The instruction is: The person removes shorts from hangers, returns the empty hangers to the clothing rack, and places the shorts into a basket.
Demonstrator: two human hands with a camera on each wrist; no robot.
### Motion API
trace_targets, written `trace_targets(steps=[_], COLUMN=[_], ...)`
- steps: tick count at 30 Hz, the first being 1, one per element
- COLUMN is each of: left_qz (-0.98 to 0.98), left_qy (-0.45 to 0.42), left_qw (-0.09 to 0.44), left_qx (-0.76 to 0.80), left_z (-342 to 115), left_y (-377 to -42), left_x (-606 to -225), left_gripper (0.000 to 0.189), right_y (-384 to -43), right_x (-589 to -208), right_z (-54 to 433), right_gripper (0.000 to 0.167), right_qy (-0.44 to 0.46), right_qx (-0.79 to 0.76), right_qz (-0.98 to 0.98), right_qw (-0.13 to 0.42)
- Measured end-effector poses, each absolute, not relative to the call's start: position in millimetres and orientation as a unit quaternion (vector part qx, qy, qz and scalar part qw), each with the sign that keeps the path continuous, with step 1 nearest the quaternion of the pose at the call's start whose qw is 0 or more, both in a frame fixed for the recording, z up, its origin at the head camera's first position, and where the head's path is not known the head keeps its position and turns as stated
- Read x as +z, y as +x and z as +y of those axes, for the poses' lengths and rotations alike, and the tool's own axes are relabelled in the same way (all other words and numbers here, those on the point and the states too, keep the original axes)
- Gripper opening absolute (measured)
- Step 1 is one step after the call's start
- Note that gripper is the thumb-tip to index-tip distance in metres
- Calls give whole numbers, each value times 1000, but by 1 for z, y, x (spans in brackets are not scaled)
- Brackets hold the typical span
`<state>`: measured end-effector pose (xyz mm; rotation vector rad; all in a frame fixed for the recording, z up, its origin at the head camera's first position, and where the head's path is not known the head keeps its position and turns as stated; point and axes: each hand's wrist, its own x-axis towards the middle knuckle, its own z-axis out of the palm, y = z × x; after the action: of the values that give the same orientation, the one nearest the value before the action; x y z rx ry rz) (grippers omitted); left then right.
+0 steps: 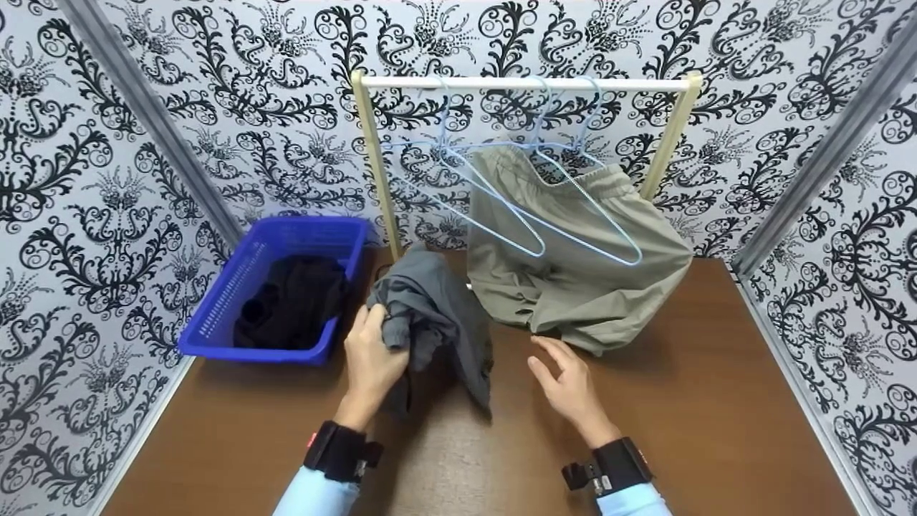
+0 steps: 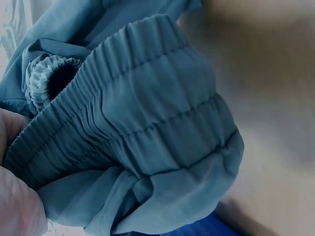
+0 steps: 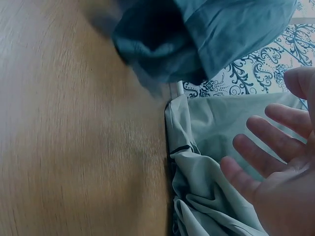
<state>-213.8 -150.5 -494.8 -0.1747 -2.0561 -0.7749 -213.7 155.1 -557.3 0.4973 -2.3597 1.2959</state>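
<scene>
My left hand [image 1: 374,351] grips a pair of dark grey pants [image 1: 437,301] above the table, bunched up with one part hanging down. In the left wrist view the elastic waistband [image 2: 142,93] of these pants shows close up, with a gathered cuff [image 2: 47,81] behind it. My right hand [image 1: 569,383] holds nothing; its fingers are spread and slightly bent, just in front of the olive pants [image 1: 594,251]. Those olive pants hang by a light blue hanger from the rack, their lower part reaching down to the table.
A white rail [image 1: 501,83] on wooden posts carries several blue wire hangers [image 1: 494,229]. At the left a blue basket [image 1: 251,353] contains dark clothing [image 1: 294,301]. The brown table [image 1: 458,473] runs up to patterned walls [image 1: 279,158].
</scene>
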Motion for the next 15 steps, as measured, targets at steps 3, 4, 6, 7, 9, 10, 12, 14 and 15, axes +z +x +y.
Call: trace_targets(steps=[3, 4, 6, 7, 9, 10, 12, 14, 15], left_qz=[-826, -825, -823, -821, -819, -817, -815, -814, -813], left_qy=[-67, -65, -62, -59, -55, -53, -48, -42, -39], left_qw=[460, 462, 466, 468, 472, 474, 477, 479, 480], left_qx=[-318, -318, -319, -320, -322, -323, -326, -326, -327], left_z=[-156, -158, -163, -165, -170, -173, -178, -183, -185], left_y=[-214, -213, -213, -214, -214, -214, -214, -214, -213], left_x=[-489, -487, -483, -481, -477, -476, -472, -469, -467], left_gripper=[19, 19, 19, 19, 20, 21, 21, 22, 22], right_y=[-213, -213, -213, -213, -213, -213, -213, -213, -213], right_x=[-558, -558, -558, -558, -559, -559, -559, -559, -559], right_z=[156, 156, 156, 156, 156, 156, 157, 157, 157], right_gripper=[33, 33, 33, 33, 33, 34, 34, 34, 34], right_qy=[178, 178, 180, 181, 182, 182, 180, 178, 176], right_qx=[464, 465, 464, 464, 463, 463, 464, 465, 467], right_qz=[-844, -844, -844, -844, -844, -844, -844, -844, -845], right_qw=[199, 199, 200, 201, 202, 202, 200, 197, 194])
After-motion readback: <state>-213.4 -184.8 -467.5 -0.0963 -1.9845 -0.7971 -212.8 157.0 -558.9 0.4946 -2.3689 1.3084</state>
